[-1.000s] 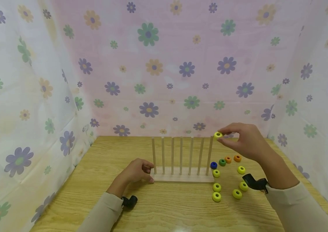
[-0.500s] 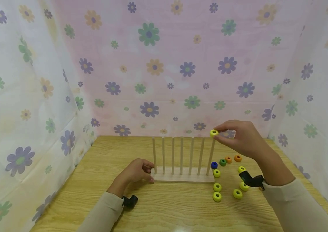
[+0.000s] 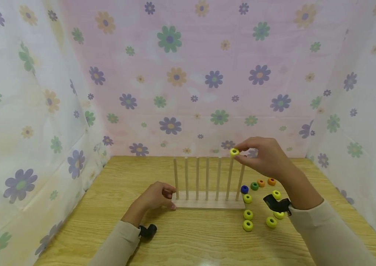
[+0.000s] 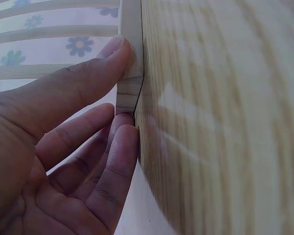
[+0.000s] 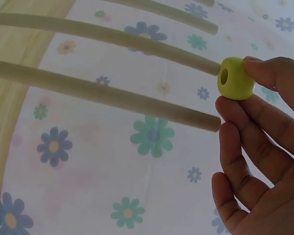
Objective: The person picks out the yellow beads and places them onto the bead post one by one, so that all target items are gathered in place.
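Note:
A wooden peg rack with several upright pegs stands on the table. My left hand holds the left end of its base. In the left wrist view the thumb lies on the base, with fingertips at the end face. My right hand pinches a yellow bead between thumb and fingers. The bead is at the top of the second peg from the right. In the right wrist view the bead touches or nearly touches the peg's tip; its hole appears beside the tip, not around it.
Right of the rack lie several loose beads: a blue bead, a green bead, two orange beads, including one orange bead, and several yellow ones, including a yellow bead. Flowered cloth surrounds the wooden table.
My right hand has carried the yellow bead left, from beside the rightmost peg, past its top, to the top of the second peg from the right. My left hand has stayed on the rack.

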Demonstrator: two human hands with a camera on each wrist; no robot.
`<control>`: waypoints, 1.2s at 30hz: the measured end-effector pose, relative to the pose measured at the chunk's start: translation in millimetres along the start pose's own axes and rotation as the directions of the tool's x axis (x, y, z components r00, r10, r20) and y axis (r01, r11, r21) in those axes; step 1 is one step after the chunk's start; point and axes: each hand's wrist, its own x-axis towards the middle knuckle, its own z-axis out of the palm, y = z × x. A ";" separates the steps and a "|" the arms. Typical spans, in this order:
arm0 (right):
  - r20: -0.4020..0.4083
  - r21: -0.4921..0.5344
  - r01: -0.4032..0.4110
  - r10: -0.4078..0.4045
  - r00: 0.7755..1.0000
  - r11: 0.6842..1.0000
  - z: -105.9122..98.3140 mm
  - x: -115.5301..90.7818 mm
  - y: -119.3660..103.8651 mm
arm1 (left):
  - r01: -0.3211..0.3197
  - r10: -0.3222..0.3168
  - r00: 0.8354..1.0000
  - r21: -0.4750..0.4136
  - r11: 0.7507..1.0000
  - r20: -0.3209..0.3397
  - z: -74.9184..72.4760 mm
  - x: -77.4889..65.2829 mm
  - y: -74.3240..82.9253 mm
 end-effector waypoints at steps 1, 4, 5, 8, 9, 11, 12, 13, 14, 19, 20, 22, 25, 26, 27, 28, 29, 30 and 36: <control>0.001 0.002 0.003 -0.003 1.000 1.000 1.1 1.1 -0.6 | -0.002 0.002 1.000 0.000 1.000 -0.001 -0.2 0.1 -0.3; 0.007 0.017 0.008 -0.008 1.000 1.000 4.0 3.7 -2.3 | -0.004 0.004 1.000 -0.004 1.000 0.001 -0.5 0.5 -1.3; 0.008 0.019 0.009 -0.009 1.000 1.000 4.8 4.2 -2.8 | -0.003 0.003 1.000 -0.005 1.000 0.004 -0.4 0.7 -1.4; 0.009 0.026 0.010 -0.010 1.000 1.000 6.9 5.4 -3.9 | 0.002 -0.002 1.000 -0.010 1.000 0.007 -0.3 1.5 -1.1; 0.007 0.027 0.012 -0.012 1.000 1.000 7.3 6.0 -4.5 | 0.002 -0.002 1.000 -0.011 1.000 0.006 -0.3 1.8 -0.8; 0.004 0.023 0.020 -0.020 1.000 1.000 8.1 7.4 -5.9 | 0.000 0.000 1.000 -0.014 1.000 0.004 -0.8 2.4 0.1; 0.005 0.026 0.020 -0.020 1.000 0.999 8.5 8.1 -6.9 | -0.001 0.001 1.000 -0.015 1.000 0.003 -1.0 2.6 0.5; 0.009 0.028 0.020 -0.021 1.000 0.999 9.0 9.1 -8.0 | -0.002 0.002 1.000 -0.013 1.000 0.001 -1.4 2.7 1.0; 0.015 0.029 0.021 -0.021 1.000 0.999 9.6 10.1 -9.3 | -0.003 0.003 1.000 -0.012 1.000 0.000 -1.7 2.7 1.3; 0.030 0.052 0.035 -0.037 0.999 0.998 13.9 16.0 -16.4 | -0.002 0.002 1.000 -0.002 1.000 0.002 -2.3 1.4 1.8; 0.028 0.058 0.040 -0.042 0.999 0.997 14.9 17.3 -17.8 | -0.003 0.003 1.000 -0.001 1.000 0.002 -2.2 1.1 1.6; 0.026 0.066 0.048 -0.050 0.998 0.997 17.0 19.7 -20.5 | -0.004 0.004 1.000 -0.002 1.000 0.001 -2.1 0.6 1.3; 0.033 0.072 0.045 -0.047 0.998 0.996 20.1 23.0 -24.3 | -0.004 0.003 1.000 -0.003 1.000 -0.004 -1.9 0.2 0.7; 0.039 0.072 0.042 -0.045 0.998 0.997 21.1 24.0 -25.4 | -0.002 0.002 1.000 -0.004 1.000 -0.005 -1.8 0.1 0.6; 0.043 0.075 0.041 -0.044 0.998 0.996 22.1 25.1 -26.6 | 0.000 0.000 1.000 -0.007 1.000 -0.006 -1.9 -0.2 0.7; 0.048 0.079 0.040 -0.044 0.998 0.996 23.2 26.1 -27.7 | 0.002 -0.002 1.000 -0.010 1.000 -0.006 -1.9 -0.4 0.8; 0.053 0.082 0.040 -0.045 0.998 0.996 24.2 27.1 -28.7 | 0.004 -0.004 1.000 -0.012 1.000 -0.006 -1.9 -0.7 1.0; 0.056 0.083 0.043 -0.047 0.997 0.996 25.2 27.9 -29.4 | 0.004 -0.005 1.000 -0.015 1.000 -0.005 -2.0 -1.0 1.2; 0.075 0.104 0.058 -0.066 0.995 0.993 32.2 33.2 -35.8 | -0.001 0.001 1.000 -0.026 1.000 0.000 -1.9 -2.9 2.8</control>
